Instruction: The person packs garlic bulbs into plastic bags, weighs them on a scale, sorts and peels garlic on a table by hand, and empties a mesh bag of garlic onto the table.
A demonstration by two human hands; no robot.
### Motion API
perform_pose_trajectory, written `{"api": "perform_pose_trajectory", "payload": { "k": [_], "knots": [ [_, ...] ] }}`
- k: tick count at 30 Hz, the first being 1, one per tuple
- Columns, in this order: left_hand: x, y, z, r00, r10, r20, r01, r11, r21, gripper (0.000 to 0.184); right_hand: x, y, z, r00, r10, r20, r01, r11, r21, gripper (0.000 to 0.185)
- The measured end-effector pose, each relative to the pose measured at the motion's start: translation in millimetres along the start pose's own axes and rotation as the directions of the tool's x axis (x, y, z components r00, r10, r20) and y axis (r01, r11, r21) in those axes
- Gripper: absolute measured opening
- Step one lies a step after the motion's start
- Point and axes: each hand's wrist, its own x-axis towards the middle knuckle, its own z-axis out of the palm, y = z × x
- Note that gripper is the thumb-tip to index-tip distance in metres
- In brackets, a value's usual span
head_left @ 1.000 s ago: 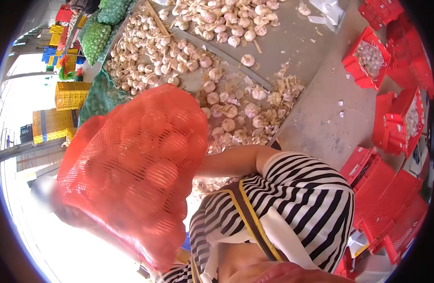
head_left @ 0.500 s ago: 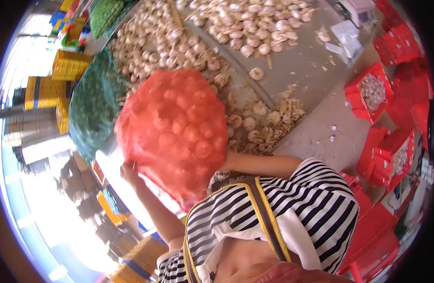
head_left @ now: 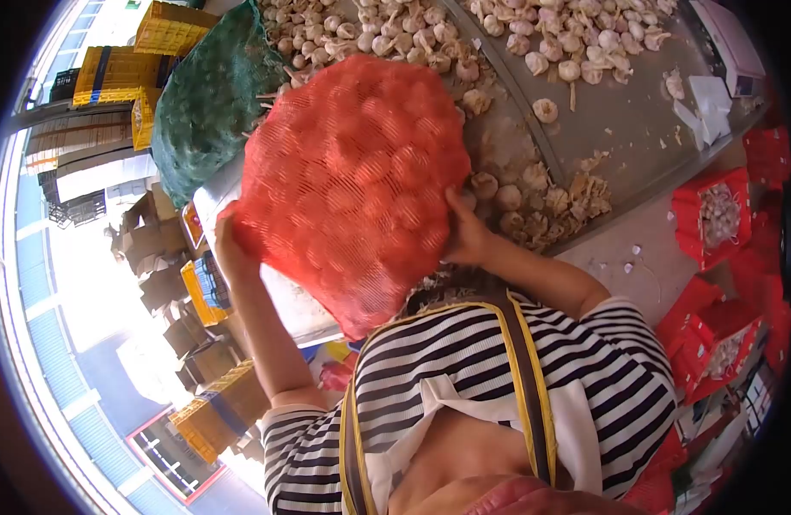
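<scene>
A bulging red mesh bag of garlic point(head_left: 352, 180) is between my two hands, in front of my chest. My left hand point(head_left: 231, 236) is closed on its lower left side, with some fingers hidden by the netting. On the right side, my right hand point(head_left: 467, 230) presses against the bag, thumb up and the other fingers partly behind it. Loose garlic bulbs point(head_left: 404, 33) lie on the metal table point(head_left: 619, 163) beyond the bag. Dry skins and a few bulbs point(head_left: 533, 206) are scattered just right of it.
A green mesh sack point(head_left: 208, 107) stands left of the bag. Yellow crates point(head_left: 112, 73) and cardboard boxes point(head_left: 155, 240) are stacked on the left. Red boxes of garlic point(head_left: 711, 215) stand on the floor to the right. A pale scale-like device point(head_left: 732, 43) sits at the table's far right.
In the view, the bag has shifted right and slightly up, and the table and crates have shifted too. My right hand, mostly hidden before, now shows on the bag's right side.
</scene>
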Motion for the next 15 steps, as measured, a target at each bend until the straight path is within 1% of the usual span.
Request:
{"api": "perform_pose_trajectory", "payload": {
  "k": [1,2,3,4,5,6,7,8,9,10,11,12,13,14,15],
  "knots": [
    [-0.8,31.6,-12.6,0.977,0.197,0.087,-0.214,0.933,0.289,0.012,5.6,9.2,3.6,1.000,-0.004,-0.024,0.003,1.000,-0.017,0.077],
    [-1.6,63.0,-25.4,0.907,0.384,0.170,-0.413,0.742,0.529,0.015,12.5,18.5,6.3,1.000,-0.009,-0.016,0.009,1.000,0.000,0.075],
    [-16.6,106.2,-23.8,0.820,0.461,0.340,-0.544,0.443,0.713,0.019,17.8,30.1,8.3,1.000,0.005,-0.011,-0.005,1.000,0.009,0.075],
    [-31.7,149.2,-22.3,0.698,0.518,0.495,-0.616,0.082,0.783,0.023,23.2,39.3,10.7,0.993,0.051,0.102,-0.053,0.999,0.014,0.075],
    [-49.5,193.3,-17.8,0.624,0.468,0.625,-0.600,-0.225,0.768,0.027,30.8,46.8,15.3,0.972,0.092,0.218,-0.098,0.995,0.014,0.075],
    [-67.0,237.6,-13.0,0.535,0.407,0.740,-0.539,-0.510,0.670,0.031,40.8,54.6,25.6,0.944,0.116,0.309,-0.129,0.991,0.020,0.073],
    [-71.4,275.2,-30.8,0.561,0.461,0.687,-0.519,-0.451,0.726,0.032,50.5,63.2,39.0,0.908,0.138,0.395,-0.162,0.986,0.028,0.070],
    [-75.8,312.6,-48.8,0.584,0.513,0.629,-0.498,-0.386,0.777,0.034,61.5,70.3,53.0,0.909,0.142,0.393,-0.172,0.984,0.042,0.068],
    [-75.7,355.8,-74.3,0.676,0.557,0.482,-0.507,-0.123,0.853,0.034,70.6,74.6,68.8,0.909,0.149,0.389,-0.184,0.981,0.055,0.066],
    [-75.7,398.8,-99.8,0.747,0.584,0.319,-0.485,0.149,0.862,0.035,72.1,74.4,92.1,0.871,0.137,0.473,-0.173,0.984,0.034,0.064],
    [-80.9,431.2,-113.3,0.694,0.562,0.450,-0.460,-0.136,0.878,0.035,72.8,72.4,115.6,0.824,0.122,0.553,-0.156,0.988,0.013,0.061],
    [-86.1,463.3,-125.8,0.627,0.530,0.572,-0.401,-0.410,0.819,0.036,77.0,71.4,132.3,0.835,0.108,0.540,-0.117,0.993,-0.018,0.060],
    [-91.6,472.7,-116.7,0.603,0.414,0.682,-0.302,-0.673,0.675,0.037,81.6,73.1,141.6,0.848,0.091,0.522,-0.078,0.996,-0.047,0.058],
    [-96.8,482.1,-107.6,0.564,0.287,0.775,-0.185,-0.870,0.457,0.038,88.7,76.4,143.9,0.848,0.088,0.522,-0.080,0.996,-0.038,0.058],
    [-99.7,475.7,-73.9,0.556,0.555,0.619,-0.317,-0.547,0.775,0.027,95.8,78.8,144.2,0.839,0.160,0.520,-0.168,0.985,-0.032,0.060]
  ]
}}
